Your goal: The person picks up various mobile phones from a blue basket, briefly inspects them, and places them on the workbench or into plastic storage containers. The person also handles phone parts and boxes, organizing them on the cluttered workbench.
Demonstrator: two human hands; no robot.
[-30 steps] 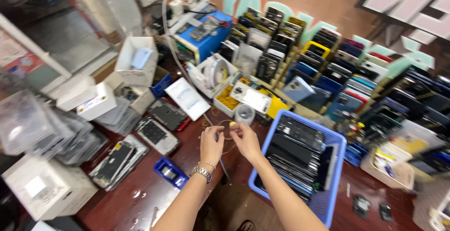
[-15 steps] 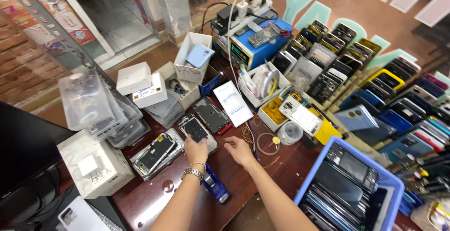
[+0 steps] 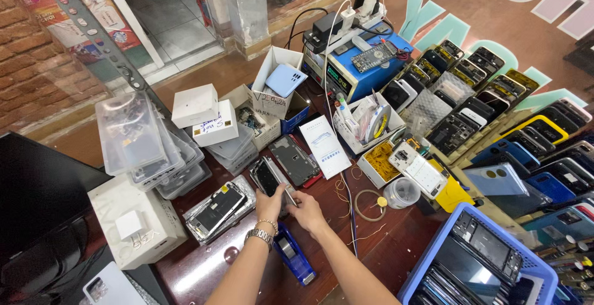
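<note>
A: What are the hands on?
B: Left hand (image 3: 270, 205) and right hand (image 3: 305, 211) both pinch a dark phone (image 3: 270, 178) mid-bench (image 3: 204, 268).
A: Packages?
B: White boxes (image 3: 204, 114) far left; white leaflet (image 3: 324, 146) just right of them; blue basket (image 3: 489, 262) near right.

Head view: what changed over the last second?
Both hands moved left, away from the blue basket. One second ago they pinched something small together near it; now the left hand and right hand grip a dark phone beside the stacked phones. The clutter on the table stayed put.
</note>
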